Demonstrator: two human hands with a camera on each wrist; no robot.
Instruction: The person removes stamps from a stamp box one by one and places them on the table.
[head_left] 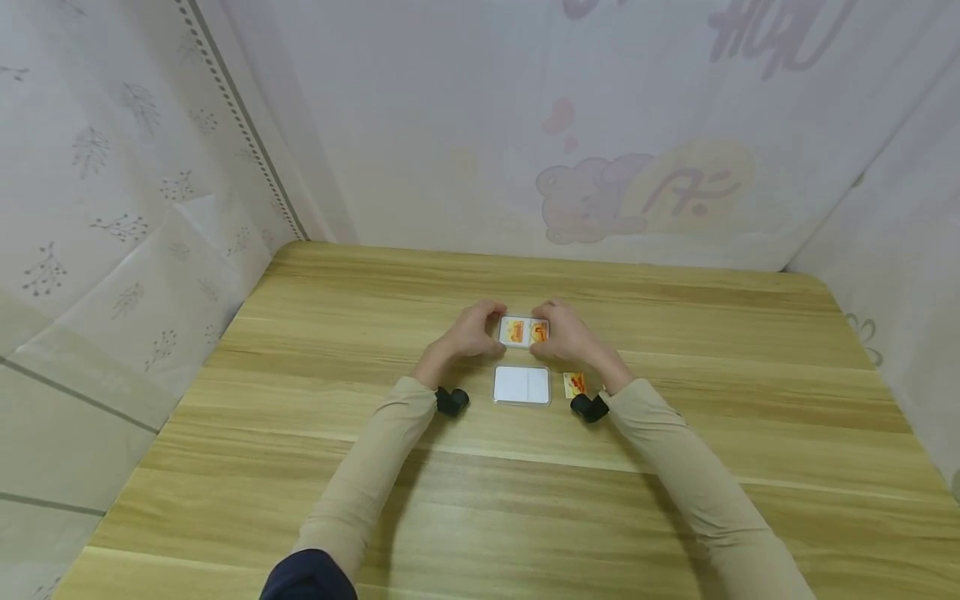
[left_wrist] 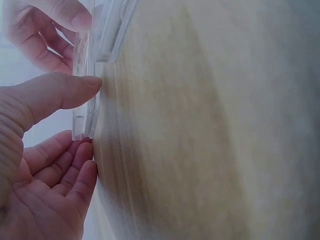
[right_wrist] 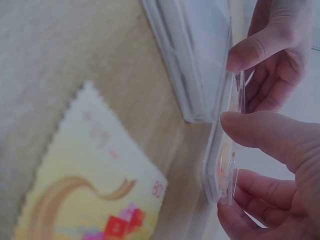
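Both hands hold a flat clear plastic case [head_left: 527,331] by its short ends, with two orange-yellow stamps [head_left: 514,332] showing inside. My left hand [head_left: 472,330] grips the left end, thumb on the near edge and fingers at the far one. At the other end my right hand [head_left: 567,335] pinches it the same way. In the right wrist view the case [right_wrist: 212,172] stands edge-on between thumb and fingers. Just nearer on the table lies a second clear case [head_left: 512,386] with a white inside in two sections. To its right is a loose stamp [head_left: 574,384] with perforated edges.
The wooden table [head_left: 480,517] carries these few things near its middle. Black wrist cameras [head_left: 452,402] sit at both cuffs, the right one close to the loose stamp. Printed cloth curtains [head_left: 420,133] surround the table's back and sides.
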